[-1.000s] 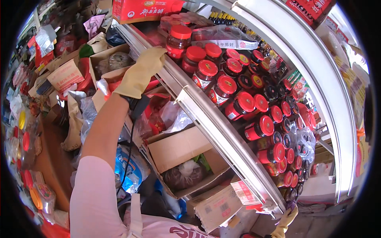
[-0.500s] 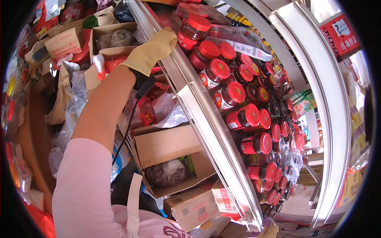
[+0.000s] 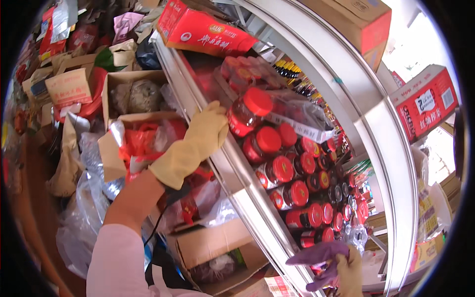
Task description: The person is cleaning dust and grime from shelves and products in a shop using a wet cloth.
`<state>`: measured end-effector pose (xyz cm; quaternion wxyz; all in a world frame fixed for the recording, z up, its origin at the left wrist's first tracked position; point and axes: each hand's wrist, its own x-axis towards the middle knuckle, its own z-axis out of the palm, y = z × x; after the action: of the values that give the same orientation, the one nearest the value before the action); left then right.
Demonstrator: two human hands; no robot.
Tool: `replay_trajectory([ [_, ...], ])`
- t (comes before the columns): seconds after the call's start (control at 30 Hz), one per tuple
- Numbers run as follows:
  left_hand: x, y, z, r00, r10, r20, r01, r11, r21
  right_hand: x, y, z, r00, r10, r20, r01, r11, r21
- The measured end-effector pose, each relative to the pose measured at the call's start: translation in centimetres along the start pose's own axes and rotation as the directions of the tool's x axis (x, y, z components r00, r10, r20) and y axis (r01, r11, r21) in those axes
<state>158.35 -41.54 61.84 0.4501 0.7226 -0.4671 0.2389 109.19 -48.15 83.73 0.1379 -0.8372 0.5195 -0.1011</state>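
Note:
My left hand (image 3: pixel 205 136), in a pale yellow rubber glove, rests on the metal shelf edge (image 3: pixel 237 183) with its fingers curled over it. Right beside its fingertips stands a large jar with a red lid (image 3: pixel 250 111); I see no grip on the jar. At the lower right, my right hand (image 3: pixel 350 272) wears a similar glove and is closed on a purple cloth (image 3: pixel 319 257). The cloth hangs at the near end of the shelf, in front of the jars there. Rows of red-lidded jars (image 3: pixel 282 169) of dark sauce fill the shelf.
Below the shelf are open cardboard boxes (image 3: pixel 213 242) with bagged goods and clear plastic bags (image 3: pixel 84 208). A red carton (image 3: pixel 210 34) sits at the shelf's far end. A curved white shelf rail (image 3: pixel 396 143) runs along the right, with another red box (image 3: pixel 428 101) beyond.
The view has shifted, so the shelf's far end and its red carton now show. My right hand has come up into view with the purple cloth. My left hand stays at the shelf edge.

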Motion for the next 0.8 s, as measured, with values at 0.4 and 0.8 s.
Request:
replay_trajectory([
  [0.4, 7.9, -6.2, -4.5, 0.989, -0.072, 0.13, 0.086, 0.991, -0.102, 29.2, -11.0, 7.2, 0.989, -0.15, -0.012, 0.06, 0.315, 0.947],
  [0.8, 13.0, -16.3, -0.9, 0.917, -0.039, 0.397, 0.015, 0.998, 0.066, 50.9, -16.2, 9.4, 0.834, -0.192, -0.518, 0.498, 0.665, 0.556],
])
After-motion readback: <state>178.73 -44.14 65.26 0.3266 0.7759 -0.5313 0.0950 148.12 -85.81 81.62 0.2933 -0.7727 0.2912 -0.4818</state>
